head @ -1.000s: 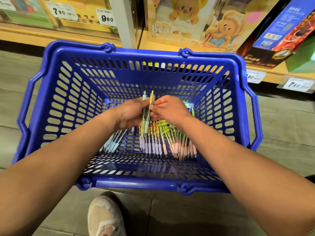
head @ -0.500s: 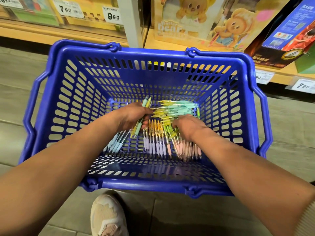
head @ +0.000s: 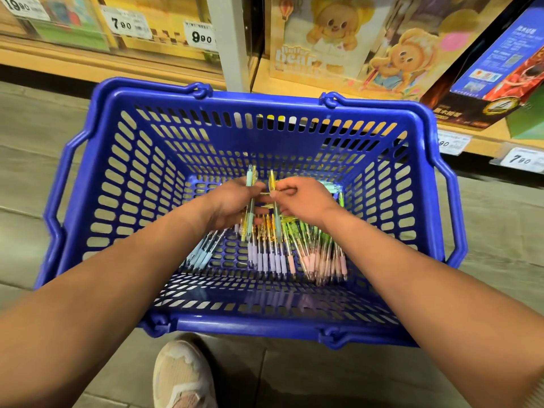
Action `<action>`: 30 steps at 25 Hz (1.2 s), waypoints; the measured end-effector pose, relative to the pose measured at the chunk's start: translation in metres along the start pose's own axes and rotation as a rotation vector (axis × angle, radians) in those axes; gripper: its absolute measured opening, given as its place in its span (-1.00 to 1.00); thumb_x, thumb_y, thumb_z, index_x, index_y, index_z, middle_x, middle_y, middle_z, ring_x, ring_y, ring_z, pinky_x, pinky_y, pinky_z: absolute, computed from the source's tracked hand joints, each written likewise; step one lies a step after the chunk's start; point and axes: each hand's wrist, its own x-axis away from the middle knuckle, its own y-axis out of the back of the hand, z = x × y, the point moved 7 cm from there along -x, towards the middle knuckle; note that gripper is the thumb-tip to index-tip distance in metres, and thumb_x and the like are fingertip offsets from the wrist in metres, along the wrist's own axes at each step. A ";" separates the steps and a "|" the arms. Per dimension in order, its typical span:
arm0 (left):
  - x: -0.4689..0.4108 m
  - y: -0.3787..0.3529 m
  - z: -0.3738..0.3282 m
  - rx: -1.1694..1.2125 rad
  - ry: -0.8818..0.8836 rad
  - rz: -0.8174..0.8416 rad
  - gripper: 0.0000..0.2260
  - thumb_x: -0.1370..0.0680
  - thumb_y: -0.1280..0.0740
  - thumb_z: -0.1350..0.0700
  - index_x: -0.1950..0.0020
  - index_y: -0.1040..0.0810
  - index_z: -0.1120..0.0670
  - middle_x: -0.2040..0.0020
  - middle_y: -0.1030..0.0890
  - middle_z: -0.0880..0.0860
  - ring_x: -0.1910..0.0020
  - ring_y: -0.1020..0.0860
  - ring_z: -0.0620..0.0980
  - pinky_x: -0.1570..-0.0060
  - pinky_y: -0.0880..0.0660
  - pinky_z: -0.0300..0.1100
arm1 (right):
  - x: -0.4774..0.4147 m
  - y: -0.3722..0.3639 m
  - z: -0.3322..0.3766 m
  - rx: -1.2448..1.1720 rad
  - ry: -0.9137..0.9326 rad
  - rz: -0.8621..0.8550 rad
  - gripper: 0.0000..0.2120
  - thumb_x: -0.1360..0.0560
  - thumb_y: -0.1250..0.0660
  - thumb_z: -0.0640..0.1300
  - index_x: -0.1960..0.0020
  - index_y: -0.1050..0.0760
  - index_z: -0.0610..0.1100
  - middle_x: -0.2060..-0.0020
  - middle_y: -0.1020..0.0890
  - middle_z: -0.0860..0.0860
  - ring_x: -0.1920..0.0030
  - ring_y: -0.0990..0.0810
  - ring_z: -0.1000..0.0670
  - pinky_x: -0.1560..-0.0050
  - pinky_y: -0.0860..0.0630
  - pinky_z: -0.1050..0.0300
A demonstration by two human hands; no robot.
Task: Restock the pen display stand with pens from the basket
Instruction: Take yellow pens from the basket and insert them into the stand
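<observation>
A blue plastic basket [head: 123, 160] stands on the floor in front of me, with several pens [head: 297, 254] lying on its bottom in rows, some with pale blue, lilac and pink grips. Both my hands are inside the basket above the pens. My left hand [head: 232, 203] holds a couple of pens [head: 250, 201] upright, a teal one among them. My right hand [head: 306, 198] pinches a yellow pen [head: 273, 184] right beside the left hand's bunch. The pen display stand is not in view.
A wooden store shelf [head: 347, 92] runs along just behind the basket, holding boxed goods [head: 338, 39] and price tags [head: 203, 36]. My shoe [head: 182, 375] is on the grey floor just in front of the basket's near rim.
My right hand has come up off the pen pile with a yellow pen and moved left to the left hand. The left hand has tipped its pens upright.
</observation>
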 end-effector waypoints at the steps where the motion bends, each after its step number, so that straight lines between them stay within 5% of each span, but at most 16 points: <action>1: 0.000 -0.005 -0.003 0.019 -0.020 0.035 -0.75 -0.71 -0.18 0.06 -0.29 -0.49 0.17 -0.03 -0.67 0.13 -0.08 -0.65 0.19 -0.22 -0.55 0.24 | -0.001 -0.004 0.001 -0.118 -0.047 0.002 -0.95 -0.57 -0.42 -0.03 0.02 -0.62 0.01 0.09 -0.74 0.01 0.11 -0.73 0.01 -0.01 -0.67 0.08; 4: 0.000 -0.018 -0.008 0.093 -0.032 0.149 -0.76 -0.73 -0.13 0.04 -0.23 -0.47 0.17 0.07 -0.64 0.17 0.07 -0.64 0.12 -0.20 -0.56 0.23 | -0.002 -0.005 0.000 -0.220 -0.100 -0.039 -0.90 -0.52 -0.49 -0.10 0.14 -0.58 0.01 0.18 -0.75 -0.06 0.19 -0.75 0.00 0.06 -0.70 0.06; 7: 0.001 -0.024 -0.003 0.056 0.022 0.184 -0.73 -0.73 -0.11 0.01 -0.25 -0.44 0.18 0.14 -0.64 0.16 0.22 -0.62 0.04 0.15 -0.64 -0.04 | -0.003 -0.006 -0.003 -0.250 -0.028 0.093 -0.97 -0.55 -0.45 -0.18 0.03 -0.66 -0.08 0.19 -0.75 -0.05 0.19 -0.75 0.02 0.03 -0.69 0.08; 9: -0.001 -0.017 -0.001 -0.008 0.043 0.101 -0.73 -0.72 -0.14 0.01 -0.28 -0.43 0.17 0.09 -0.65 0.17 0.29 -0.58 0.01 0.28 -0.59 -0.11 | -0.004 0.005 -0.011 -0.158 0.002 0.082 -0.90 -0.58 -0.40 -0.13 -0.01 -0.65 0.04 0.11 -0.73 0.07 0.12 -0.72 0.10 -0.03 -0.66 0.14; 14: -0.010 -0.002 0.001 -0.068 0.055 -0.004 -0.72 -0.67 -0.29 0.06 -0.31 -0.40 0.16 0.21 -0.50 0.05 0.38 -0.47 -0.06 0.41 -0.51 -0.18 | -0.014 0.020 -0.052 0.726 -0.039 0.069 -0.63 -0.54 -0.38 -0.33 -0.26 -0.55 0.01 -0.22 -0.60 -0.02 -0.16 -0.61 -0.07 -0.24 -0.56 0.03; 19: -0.014 0.004 0.011 -0.155 0.108 -0.013 -0.80 -0.64 -0.32 0.16 -0.21 -0.43 0.20 0.22 -0.50 0.05 0.38 -0.47 -0.08 0.42 -0.52 -0.22 | -0.014 0.011 -0.056 1.150 0.109 0.077 -0.63 -0.51 -0.41 -0.35 -0.26 -0.51 -0.08 -0.10 -0.61 -0.05 -0.03 -0.64 -0.11 -0.07 -0.62 -0.01; 30: -0.014 -0.001 0.009 -0.073 0.098 -0.037 -0.85 -0.68 -0.24 0.18 -0.18 -0.44 0.25 0.16 -0.57 0.10 0.32 -0.52 -0.02 0.31 -0.56 -0.15 | -0.013 0.009 -0.057 1.044 0.127 0.103 -0.66 -0.50 -0.41 -0.39 -0.21 -0.54 -0.13 -0.13 -0.53 -0.10 -0.08 -0.59 -0.12 -0.15 -0.62 -0.01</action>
